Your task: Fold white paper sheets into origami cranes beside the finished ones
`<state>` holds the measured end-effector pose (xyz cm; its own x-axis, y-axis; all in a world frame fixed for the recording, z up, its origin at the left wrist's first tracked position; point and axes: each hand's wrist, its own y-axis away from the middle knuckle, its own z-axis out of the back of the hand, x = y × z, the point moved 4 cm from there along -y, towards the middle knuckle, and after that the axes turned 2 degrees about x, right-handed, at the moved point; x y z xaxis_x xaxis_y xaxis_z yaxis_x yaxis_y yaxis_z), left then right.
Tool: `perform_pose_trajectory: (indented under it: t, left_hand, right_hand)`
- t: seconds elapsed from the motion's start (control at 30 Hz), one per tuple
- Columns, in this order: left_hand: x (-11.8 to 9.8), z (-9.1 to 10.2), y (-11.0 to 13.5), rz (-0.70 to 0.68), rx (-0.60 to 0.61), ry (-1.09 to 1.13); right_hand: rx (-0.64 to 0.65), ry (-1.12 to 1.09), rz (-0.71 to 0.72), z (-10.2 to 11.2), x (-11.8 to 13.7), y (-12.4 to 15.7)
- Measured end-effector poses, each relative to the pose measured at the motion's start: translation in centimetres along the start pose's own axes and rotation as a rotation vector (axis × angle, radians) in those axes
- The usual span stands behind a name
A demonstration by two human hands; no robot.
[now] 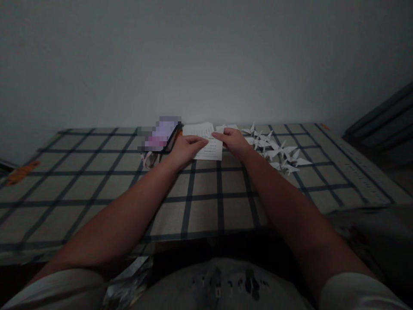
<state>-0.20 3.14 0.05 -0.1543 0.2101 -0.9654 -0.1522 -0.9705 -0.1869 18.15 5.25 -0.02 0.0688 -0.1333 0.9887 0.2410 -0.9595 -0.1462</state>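
Observation:
A printed sheet of white paper [211, 152] lies at the far middle of the table, between my two hands. My left hand [186, 150] comes over it from the left, thumb and fingers closed together at the sheet. From the right, my right hand [235, 141] pinches at the sheet's upper right part with thumb and forefinger. Behind the hands, more printed paper [197, 129] is visible. Just right of my right hand sit several folded white paper cranes [284, 156], wings and points sticking up.
A phone [163, 134] with a lit, blurred screen leans left of my left hand, a strap [148, 160] below it. The checked tablecloth [206, 202] covers the table, which meets a plain wall [206, 60]. An orange item [22, 173] lies at the left edge.

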Motion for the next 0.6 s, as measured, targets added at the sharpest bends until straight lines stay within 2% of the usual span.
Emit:
perform_pose_trajectory:
  t: [0.23, 0.4, 0.6]
  left_hand:
    - [-0.5, -0.1, 0.3, 0.038, -0.011, 0.041]
    - [-0.1, 0.0, 0.0, 0.02, -0.025, 0.032]
    - [0.1, 0.0, -0.1, 0.015, -0.004, 0.006]
  right_hand:
    - [-0.092, -0.119, 0.095, 0.8, 0.4, -0.6]
    - [-0.172, -0.084, 0.082, 1.5, 0.5, -0.7]
    - [-0.128, -0.022, 0.07, 1.6, 0.0, -1.0]
